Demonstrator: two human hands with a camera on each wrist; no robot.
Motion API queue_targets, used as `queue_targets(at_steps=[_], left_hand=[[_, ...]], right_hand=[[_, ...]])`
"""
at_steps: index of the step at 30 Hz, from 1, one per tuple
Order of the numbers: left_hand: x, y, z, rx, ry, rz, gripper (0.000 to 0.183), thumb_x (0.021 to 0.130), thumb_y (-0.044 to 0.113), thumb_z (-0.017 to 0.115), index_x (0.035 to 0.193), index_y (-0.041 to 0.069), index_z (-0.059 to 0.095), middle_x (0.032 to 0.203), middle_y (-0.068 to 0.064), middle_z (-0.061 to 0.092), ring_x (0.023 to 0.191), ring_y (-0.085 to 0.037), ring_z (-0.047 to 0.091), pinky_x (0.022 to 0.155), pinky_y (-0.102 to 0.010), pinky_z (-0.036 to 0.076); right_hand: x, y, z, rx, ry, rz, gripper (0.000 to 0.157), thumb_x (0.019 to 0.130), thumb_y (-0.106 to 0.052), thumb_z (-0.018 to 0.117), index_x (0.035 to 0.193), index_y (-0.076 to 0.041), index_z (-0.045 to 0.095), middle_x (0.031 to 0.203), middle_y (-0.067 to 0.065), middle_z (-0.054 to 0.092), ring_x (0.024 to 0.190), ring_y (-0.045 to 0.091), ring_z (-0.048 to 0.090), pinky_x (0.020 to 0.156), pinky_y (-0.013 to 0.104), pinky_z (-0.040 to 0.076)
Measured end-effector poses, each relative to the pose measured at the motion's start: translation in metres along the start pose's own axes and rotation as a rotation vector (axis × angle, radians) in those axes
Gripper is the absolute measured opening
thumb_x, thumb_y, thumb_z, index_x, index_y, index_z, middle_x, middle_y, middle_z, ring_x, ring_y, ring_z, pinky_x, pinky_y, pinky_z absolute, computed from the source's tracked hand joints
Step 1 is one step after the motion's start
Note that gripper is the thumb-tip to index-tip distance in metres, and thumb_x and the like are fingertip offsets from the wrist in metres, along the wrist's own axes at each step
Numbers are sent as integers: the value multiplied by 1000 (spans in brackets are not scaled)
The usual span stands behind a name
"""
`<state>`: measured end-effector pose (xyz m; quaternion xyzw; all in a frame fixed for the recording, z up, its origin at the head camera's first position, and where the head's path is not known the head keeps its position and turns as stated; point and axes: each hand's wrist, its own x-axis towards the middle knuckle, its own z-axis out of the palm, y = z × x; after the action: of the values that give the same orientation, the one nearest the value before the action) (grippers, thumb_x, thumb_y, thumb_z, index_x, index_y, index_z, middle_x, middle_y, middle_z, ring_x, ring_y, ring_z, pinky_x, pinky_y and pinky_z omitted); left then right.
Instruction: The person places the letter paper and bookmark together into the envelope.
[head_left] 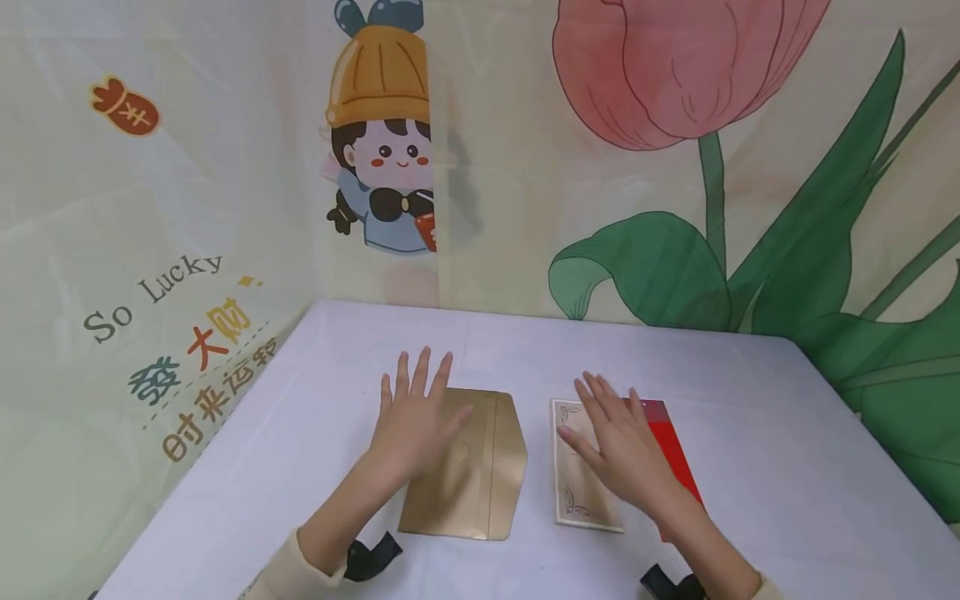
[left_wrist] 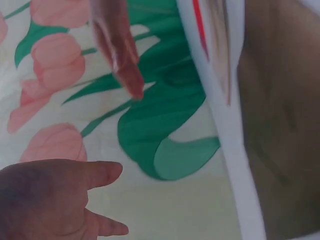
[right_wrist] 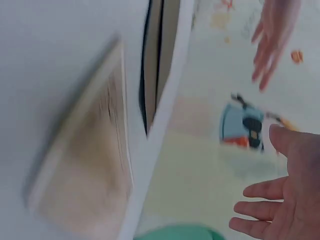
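Note:
My left hand hovers over the left part of a gold envelope, its fingers spread and straight. The envelope lies flat on the white table, its pointed flap toward the right. To the right, my right hand is held above a cream card stack with scroll ornaments at its corners, fingers straight and the thumb apart. Partly hidden beneath that hand and forearm is a flat red item beside the cards. Both hands hold nothing. In the right wrist view the card stack shows some thickness.
A white cloth covers the table. Printed curtains with a tulip and a cartoon figure hang behind and at the left. A black strap hangs at the left wrist, another black strap at the right wrist.

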<state>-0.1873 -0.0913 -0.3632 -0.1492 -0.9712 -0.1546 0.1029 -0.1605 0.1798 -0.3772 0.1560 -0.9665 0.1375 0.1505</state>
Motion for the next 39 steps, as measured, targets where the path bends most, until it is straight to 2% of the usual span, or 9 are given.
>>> queue_targets(at_steps=[4, 7, 13, 16, 19, 25, 33, 36, 39], left_hand=[[-14, 8, 23, 3, 9, 44, 72, 90, 48, 49, 146, 10, 25, 149, -21, 19, 135, -45, 6, 102, -61, 11], [-21, 10, 43, 43, -15, 72, 76, 87, 50, 51, 145, 6, 27, 147, -25, 21, 133, -48, 11, 98, -65, 15], [-28, 10, 76, 51, -105, 41, 82, 84, 56, 51, 145, 5, 27, 147, -25, 18, 132, -49, 10, 95, -69, 15], [-28, 7, 87, 43, -113, 21, 81, 85, 57, 49, 145, 7, 29, 148, -25, 17, 133, -49, 8, 95, -68, 14], [-29, 3, 97, 56, -97, 8, 79, 86, 59, 45, 145, 8, 29, 149, -24, 16, 133, -47, 7, 97, -67, 14], [-28, 0, 108, 35, -48, -7, 79, 86, 61, 41, 145, 10, 30, 149, -24, 14, 135, -46, 4, 99, -65, 10], [-25, -3, 112, 0, -40, -22, 74, 89, 56, 41, 144, 8, 31, 149, -24, 14, 134, -46, 3, 99, -65, 8], [-24, -4, 112, -12, -31, -29, 71, 90, 53, 42, 144, 8, 32, 149, -24, 15, 134, -46, 3, 100, -64, 8], [-23, -5, 114, -28, -15, -38, 69, 89, 51, 44, 143, 8, 34, 149, -24, 16, 134, -46, 5, 100, -64, 8]], right_hand=[[-7, -30, 23, -4, -39, -66, 71, 85, -44, 59, 139, -2, 40, 142, 15, 38, 131, 32, 31, 105, 55, 15], [-11, -43, 44, -8, -85, -137, 65, 88, -40, 55, 136, 3, 42, 141, 16, 40, 130, 31, 33, 103, 54, 19], [-17, -48, 73, -7, -245, -202, 72, 91, -49, 43, 141, 2, 33, 147, 17, 28, 135, 31, 22, 104, 55, 15], [-21, -46, 79, 10, -334, -226, 77, 91, -55, 38, 144, 0, 26, 150, 16, 21, 137, 31, 15, 104, 56, 12], [-23, -45, 80, 28, -372, -242, 78, 92, -56, 35, 145, -1, 23, 151, 15, 17, 138, 30, 11, 104, 57, 11], [-24, -44, 80, 30, -372, -254, 78, 92, -56, 34, 146, -1, 21, 152, 15, 14, 138, 30, 9, 104, 57, 11], [-21, -43, 85, 18, -329, -237, 78, 91, -57, 36, 144, -1, 26, 150, 15, 20, 138, 30, 14, 105, 55, 13], [-15, -44, 88, 98, -237, -147, 74, 89, -54, 45, 140, -1, 37, 146, 16, 30, 134, 31, 25, 104, 52, 19], [-7, -43, 90, 229, -109, 8, 64, 85, -44, 59, 131, -1, 50, 134, 16, 46, 124, 31, 40, 100, 48, 30]])
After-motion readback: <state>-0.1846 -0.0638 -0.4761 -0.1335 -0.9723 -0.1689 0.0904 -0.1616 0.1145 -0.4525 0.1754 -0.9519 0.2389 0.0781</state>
